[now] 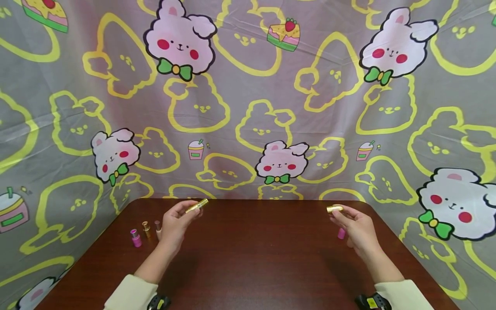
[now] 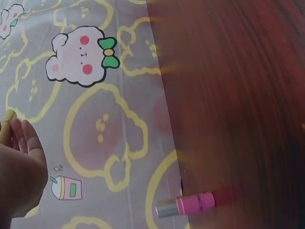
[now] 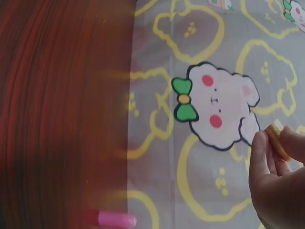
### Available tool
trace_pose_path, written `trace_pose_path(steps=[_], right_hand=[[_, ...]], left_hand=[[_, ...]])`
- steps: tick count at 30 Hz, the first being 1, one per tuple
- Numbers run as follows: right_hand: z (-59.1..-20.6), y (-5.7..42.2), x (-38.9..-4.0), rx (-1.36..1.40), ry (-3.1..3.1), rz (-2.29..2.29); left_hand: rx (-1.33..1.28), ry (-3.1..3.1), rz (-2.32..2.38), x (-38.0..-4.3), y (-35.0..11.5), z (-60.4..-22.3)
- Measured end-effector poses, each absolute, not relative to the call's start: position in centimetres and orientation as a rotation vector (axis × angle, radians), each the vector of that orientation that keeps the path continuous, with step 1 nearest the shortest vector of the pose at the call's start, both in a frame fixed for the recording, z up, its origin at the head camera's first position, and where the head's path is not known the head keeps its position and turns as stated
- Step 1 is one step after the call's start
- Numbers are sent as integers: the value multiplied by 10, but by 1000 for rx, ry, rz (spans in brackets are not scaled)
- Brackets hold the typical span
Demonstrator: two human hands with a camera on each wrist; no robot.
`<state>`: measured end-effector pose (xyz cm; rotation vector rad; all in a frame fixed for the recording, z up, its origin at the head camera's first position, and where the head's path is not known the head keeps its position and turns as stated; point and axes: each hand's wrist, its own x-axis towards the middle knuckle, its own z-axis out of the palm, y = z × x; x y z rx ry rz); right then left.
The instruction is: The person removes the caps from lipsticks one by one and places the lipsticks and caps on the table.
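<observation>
On the left, my left hand (image 1: pixel 175 226) pinches a slim gold lipstick tube (image 1: pixel 197 206) between thumb and fingers, raised above the table and tilted up to the right. Well apart on the right, my right hand (image 1: pixel 361 232) holds a short gold lipstick cap (image 1: pixel 334 209) at its fingertips, also above the table. Beside the left hand stand a pink lipstick (image 1: pixel 135 238), a gold lipstick (image 1: pixel 146 229) and a pale lipstick (image 1: pixel 158 229) partly covered by that hand. Below the right hand is a pink cap (image 1: pixel 341 234), partly hidden by the fingers.
The dark brown wooden table (image 1: pixel 255 258) has rounded far corners. A grey patterned cloth (image 1: pixel 240 142) hangs behind it and along both sides, close to the edges. Each wrist wears a dark strap, below cream sleeves (image 1: pixel 129 292).
</observation>
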<state>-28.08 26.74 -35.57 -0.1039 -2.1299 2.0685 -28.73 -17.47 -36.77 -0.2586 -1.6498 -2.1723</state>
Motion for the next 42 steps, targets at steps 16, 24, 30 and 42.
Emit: trace_pose_path(steps=[16,24,30,42], right_hand=[[-368,282,-281,-140,-2451,1578],[-374,284,-283,-128,-2521,1416],[-381,286,-286,-90,-2558,1303],[-396,294,-290,-101,-2659,1035]], left_hand=[[23,-1913,-1956,-282,-208,-371],[81,-1997,-1845,-280,-220,-373],[181,-2085,-1761,-278,-230,-375],[260,-2177,-1645,-276,-249,-389]])
